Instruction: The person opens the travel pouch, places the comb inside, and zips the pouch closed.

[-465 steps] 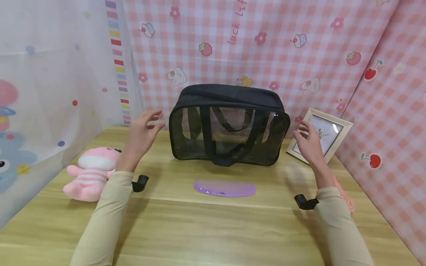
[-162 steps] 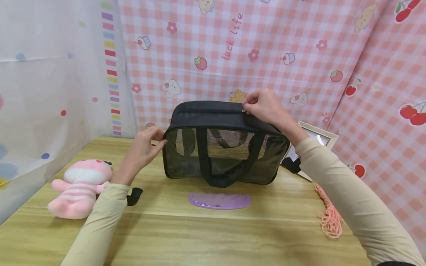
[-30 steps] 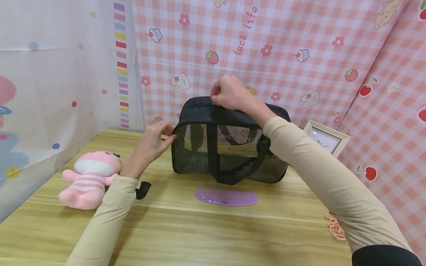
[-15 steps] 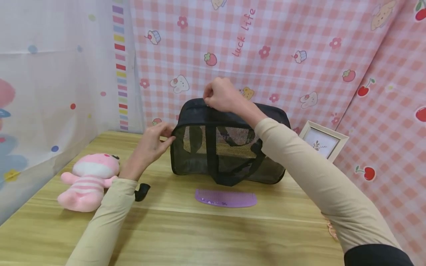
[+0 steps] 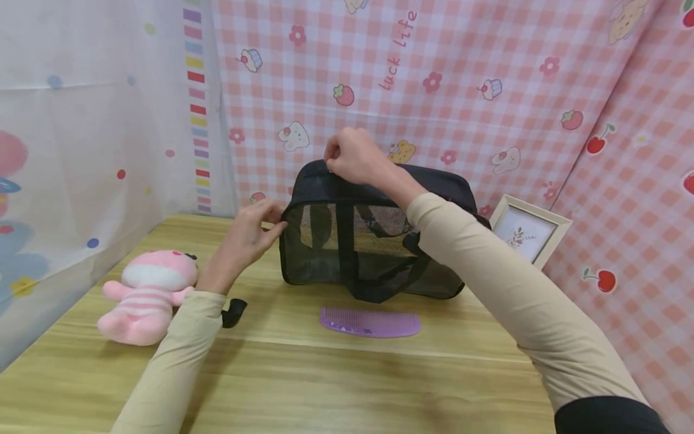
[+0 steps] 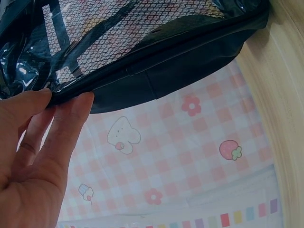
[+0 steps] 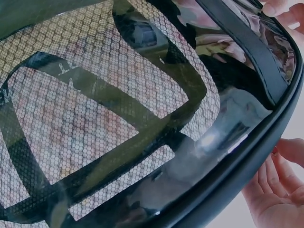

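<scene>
A black bag (image 5: 374,241) with see-through panels, mesh and carry straps stands upright on the table. My left hand (image 5: 249,238) pinches its upper left edge between thumb and fingers; the left wrist view shows the fingertips (image 6: 80,102) on the dark piping. Over the bag's top, toward its left end, my right hand (image 5: 355,158) pinches the zipper pull, mostly hidden by the fingers. The right wrist view shows the right hand (image 7: 280,190) beyond the bag's dark edge. In front of the bag lies a purple comb (image 5: 370,323), teeth facing the bag.
A pink striped plush toy (image 5: 146,301) lies at the left, beside my left sleeve. A cream picture frame (image 5: 542,232) leans at the back right, partly behind my right sleeve. Patterned cloth (image 5: 434,54) hangs behind the wooden table (image 5: 325,386).
Both hands were off the bag at first, then took hold of it. My right hand has drawn the zipper pull leftward along the top. The left hand keeps its grip at the left edge.
</scene>
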The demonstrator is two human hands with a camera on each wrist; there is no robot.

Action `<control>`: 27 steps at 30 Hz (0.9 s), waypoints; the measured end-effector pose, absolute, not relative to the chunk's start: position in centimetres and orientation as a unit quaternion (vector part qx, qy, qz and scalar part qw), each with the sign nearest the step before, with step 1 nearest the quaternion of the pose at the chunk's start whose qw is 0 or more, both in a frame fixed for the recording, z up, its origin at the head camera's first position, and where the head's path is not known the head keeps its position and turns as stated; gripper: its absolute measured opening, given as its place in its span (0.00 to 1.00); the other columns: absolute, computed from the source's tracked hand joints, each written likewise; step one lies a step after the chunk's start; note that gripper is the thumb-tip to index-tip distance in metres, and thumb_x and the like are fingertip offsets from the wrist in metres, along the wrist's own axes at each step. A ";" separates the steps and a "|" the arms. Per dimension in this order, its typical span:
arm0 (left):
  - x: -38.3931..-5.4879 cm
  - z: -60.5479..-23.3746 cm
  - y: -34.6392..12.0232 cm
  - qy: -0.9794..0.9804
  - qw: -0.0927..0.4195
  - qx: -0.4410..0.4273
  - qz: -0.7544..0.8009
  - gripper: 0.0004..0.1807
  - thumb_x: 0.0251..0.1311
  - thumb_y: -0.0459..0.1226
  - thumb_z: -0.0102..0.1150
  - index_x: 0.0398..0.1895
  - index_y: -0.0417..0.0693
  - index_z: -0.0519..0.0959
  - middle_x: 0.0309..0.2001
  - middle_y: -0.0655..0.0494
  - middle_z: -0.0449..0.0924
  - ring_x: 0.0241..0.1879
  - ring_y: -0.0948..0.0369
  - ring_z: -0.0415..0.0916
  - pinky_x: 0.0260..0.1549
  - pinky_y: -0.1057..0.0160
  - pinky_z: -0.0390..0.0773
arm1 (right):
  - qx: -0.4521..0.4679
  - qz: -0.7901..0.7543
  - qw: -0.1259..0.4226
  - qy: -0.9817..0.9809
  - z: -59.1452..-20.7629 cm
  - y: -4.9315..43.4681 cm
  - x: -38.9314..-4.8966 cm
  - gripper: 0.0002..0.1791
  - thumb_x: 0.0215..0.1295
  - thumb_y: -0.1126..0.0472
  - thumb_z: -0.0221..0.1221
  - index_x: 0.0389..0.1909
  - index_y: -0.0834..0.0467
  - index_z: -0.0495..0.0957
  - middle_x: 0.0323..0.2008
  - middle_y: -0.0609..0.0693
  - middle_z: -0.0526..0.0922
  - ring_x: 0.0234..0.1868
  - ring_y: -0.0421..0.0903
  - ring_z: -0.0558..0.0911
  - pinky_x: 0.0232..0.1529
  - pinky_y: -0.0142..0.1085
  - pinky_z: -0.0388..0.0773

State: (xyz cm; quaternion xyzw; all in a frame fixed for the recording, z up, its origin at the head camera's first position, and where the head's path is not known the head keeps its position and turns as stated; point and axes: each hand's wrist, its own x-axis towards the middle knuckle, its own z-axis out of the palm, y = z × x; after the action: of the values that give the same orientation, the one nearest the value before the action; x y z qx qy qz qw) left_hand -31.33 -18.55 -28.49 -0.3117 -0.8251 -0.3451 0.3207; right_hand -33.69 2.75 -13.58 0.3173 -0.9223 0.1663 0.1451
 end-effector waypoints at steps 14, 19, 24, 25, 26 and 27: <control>-31.3 -28.5 -18.5 -0.828 0.322 -0.307 -0.340 0.08 0.55 0.24 0.63 0.37 0.38 0.77 0.33 0.46 0.78 0.32 0.51 0.80 0.27 0.56 0.83 | 0.327 0.177 0.151 -0.916 -14.1 1.7 -34.0 0.10 0.62 0.69 0.53 0.35 0.63 0.84 0.29 0.52 0.82 0.26 0.46 0.77 0.31 0.34 0.74; -31.3 -28.5 -18.4 -0.828 0.322 -0.306 -0.342 0.08 0.55 0.24 0.63 0.36 0.38 0.77 0.33 0.45 0.78 0.33 0.51 0.80 0.28 0.55 0.83 | 0.330 0.187 0.144 -0.914 -14.2 1.8 -34.0 0.10 0.62 0.70 0.52 0.35 0.64 0.83 0.30 0.53 0.82 0.30 0.46 0.77 0.34 0.35 0.75; -31.2 -28.5 -18.4 -0.827 0.321 -0.307 -0.344 0.08 0.54 0.24 0.63 0.36 0.38 0.77 0.33 0.45 0.78 0.33 0.51 0.79 0.28 0.56 0.83 | 0.326 0.211 0.117 -0.914 -14.5 2.4 -33.6 0.10 0.62 0.69 0.53 0.36 0.65 0.83 0.32 0.55 0.83 0.32 0.47 0.79 0.36 0.36 0.77; -31.2 -28.5 -18.5 -0.827 0.321 -0.307 -0.344 0.08 0.54 0.24 0.63 0.36 0.38 0.77 0.32 0.45 0.78 0.33 0.51 0.79 0.27 0.56 0.83 | 0.326 0.214 0.112 -0.914 -14.5 2.5 -33.4 0.10 0.62 0.68 0.53 0.36 0.65 0.83 0.33 0.55 0.83 0.32 0.47 0.80 0.37 0.36 0.77; -31.2 -28.6 -18.5 -0.827 0.321 -0.307 -0.344 0.08 0.54 0.23 0.63 0.36 0.38 0.77 0.32 0.45 0.78 0.33 0.51 0.79 0.27 0.56 0.83 | 0.325 0.217 0.106 -0.915 -14.6 2.7 -33.2 0.10 0.63 0.68 0.54 0.37 0.64 0.83 0.33 0.55 0.83 0.32 0.46 0.80 0.37 0.36 0.77; -31.3 -28.6 -18.5 -0.827 0.321 -0.307 -0.344 0.08 0.54 0.23 0.63 0.36 0.38 0.77 0.32 0.45 0.78 0.32 0.51 0.79 0.27 0.56 0.83 | 0.323 0.218 0.101 -0.916 -14.6 2.8 -33.1 0.10 0.64 0.67 0.54 0.38 0.64 0.83 0.34 0.55 0.83 0.33 0.46 0.80 0.37 0.36 0.77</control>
State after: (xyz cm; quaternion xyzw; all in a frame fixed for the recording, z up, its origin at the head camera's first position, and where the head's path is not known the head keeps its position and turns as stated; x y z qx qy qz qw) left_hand -31.26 -18.50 -28.59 -0.3071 -0.8272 -0.3439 0.3213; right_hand -33.05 2.84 -14.61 0.3225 -0.9155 0.2184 0.1006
